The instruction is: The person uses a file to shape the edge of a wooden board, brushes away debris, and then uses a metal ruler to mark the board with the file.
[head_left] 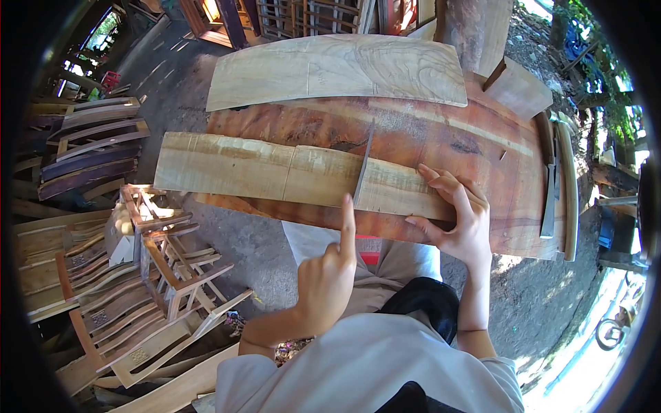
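A long pale wooden board [227,165] lies along the near side of the reddish wooden tabletop [509,220]. A thin dark strip [365,162], perhaps a ruler, crosses it, and a line runs across the board further left. My right hand [460,213] grips the board's right end, thumb at the near edge and fingers over the far edge. Below the strip, my left hand [329,272] has its index finger stretched up to the strip's near end, the other fingers curled. Contact between fingertip and strip cannot be made out; nothing shows in this hand.
Behind lies a wider pale board [337,72] with curved edges. A long flat tool [549,199] rests at the tabletop's right end, and a wooden block [520,88] stands at the far right corner. Chair frames [165,268] and curved wooden parts [96,138] are piled at left.
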A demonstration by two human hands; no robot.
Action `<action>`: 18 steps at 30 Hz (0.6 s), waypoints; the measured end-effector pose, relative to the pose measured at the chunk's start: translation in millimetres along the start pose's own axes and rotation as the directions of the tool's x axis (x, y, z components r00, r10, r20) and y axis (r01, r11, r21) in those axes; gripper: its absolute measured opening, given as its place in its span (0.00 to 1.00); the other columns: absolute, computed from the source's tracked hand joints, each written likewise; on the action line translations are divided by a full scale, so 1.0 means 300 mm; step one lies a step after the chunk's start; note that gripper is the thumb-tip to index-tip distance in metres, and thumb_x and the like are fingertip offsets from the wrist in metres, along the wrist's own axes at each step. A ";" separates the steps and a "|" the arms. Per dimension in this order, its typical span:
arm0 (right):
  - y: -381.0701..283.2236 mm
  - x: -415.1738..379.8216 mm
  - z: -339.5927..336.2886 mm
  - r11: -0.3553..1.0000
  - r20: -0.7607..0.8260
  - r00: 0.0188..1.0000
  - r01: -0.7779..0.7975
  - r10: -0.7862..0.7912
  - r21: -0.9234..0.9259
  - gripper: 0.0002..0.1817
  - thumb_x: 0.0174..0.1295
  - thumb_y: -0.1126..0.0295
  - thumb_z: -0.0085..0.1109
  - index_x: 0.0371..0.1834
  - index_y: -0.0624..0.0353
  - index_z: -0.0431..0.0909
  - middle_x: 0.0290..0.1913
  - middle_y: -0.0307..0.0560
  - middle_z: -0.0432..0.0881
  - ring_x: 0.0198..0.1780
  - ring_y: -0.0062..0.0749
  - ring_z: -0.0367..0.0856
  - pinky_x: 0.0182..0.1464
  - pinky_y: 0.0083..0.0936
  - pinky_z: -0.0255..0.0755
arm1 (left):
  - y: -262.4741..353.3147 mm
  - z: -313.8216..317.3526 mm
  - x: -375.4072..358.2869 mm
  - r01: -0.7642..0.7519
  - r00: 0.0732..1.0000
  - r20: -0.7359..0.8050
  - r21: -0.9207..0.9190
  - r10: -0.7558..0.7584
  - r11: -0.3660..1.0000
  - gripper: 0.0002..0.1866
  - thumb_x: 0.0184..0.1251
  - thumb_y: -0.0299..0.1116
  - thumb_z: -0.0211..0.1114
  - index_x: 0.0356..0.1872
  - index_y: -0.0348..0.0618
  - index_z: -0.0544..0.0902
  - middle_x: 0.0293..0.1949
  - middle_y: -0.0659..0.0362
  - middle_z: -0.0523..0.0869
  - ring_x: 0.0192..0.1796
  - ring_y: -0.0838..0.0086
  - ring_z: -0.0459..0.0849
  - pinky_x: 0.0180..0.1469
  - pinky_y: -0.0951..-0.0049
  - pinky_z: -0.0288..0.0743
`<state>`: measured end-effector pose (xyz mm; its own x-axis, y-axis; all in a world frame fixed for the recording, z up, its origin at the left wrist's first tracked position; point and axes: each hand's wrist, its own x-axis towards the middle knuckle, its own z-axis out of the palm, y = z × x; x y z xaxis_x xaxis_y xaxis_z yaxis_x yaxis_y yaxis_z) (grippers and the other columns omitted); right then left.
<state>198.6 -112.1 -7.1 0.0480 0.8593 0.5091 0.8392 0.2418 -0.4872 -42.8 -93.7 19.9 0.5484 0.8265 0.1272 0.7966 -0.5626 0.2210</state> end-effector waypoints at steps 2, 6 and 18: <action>-0.002 0.002 -0.004 1.000 0.034 0.999 -0.021 0.021 0.002 0.33 0.43 0.61 0.84 0.54 0.58 0.80 0.60 0.44 0.89 0.55 0.43 0.89 0.58 0.38 0.79 | 0.005 -0.028 -0.052 0.022 0.999 0.047 0.046 -0.024 0.999 0.42 0.63 0.18 0.63 0.81 0.37 0.62 0.12 0.60 0.72 0.12 0.71 0.72 0.17 0.66 0.66; 0.004 0.004 0.008 0.999 0.006 1.000 0.026 -0.026 0.024 0.33 0.44 0.61 0.85 0.53 0.58 0.79 0.60 0.44 0.89 0.56 0.43 0.89 0.58 0.38 0.79 | -0.003 -0.024 -0.068 0.043 0.997 0.068 0.027 -0.045 0.999 0.42 0.63 0.18 0.63 0.82 0.37 0.61 0.12 0.61 0.72 0.11 0.72 0.71 0.17 0.66 0.65; 0.003 0.003 0.003 1.000 0.012 1.000 -0.009 0.009 0.029 0.33 0.43 0.62 0.85 0.53 0.57 0.79 0.59 0.44 0.89 0.56 0.41 0.89 0.58 0.36 0.79 | -0.001 0.000 -0.044 0.024 1.000 -0.015 0.018 -0.024 1.000 0.43 0.62 0.18 0.63 0.82 0.38 0.62 0.12 0.61 0.71 0.11 0.73 0.70 0.16 0.67 0.64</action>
<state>198.9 -110.8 -7.5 0.0489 0.8669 0.4961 0.8229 0.2465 -0.5120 -50.3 -104.3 18.0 0.5251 0.8400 0.1366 0.8141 -0.5426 0.2069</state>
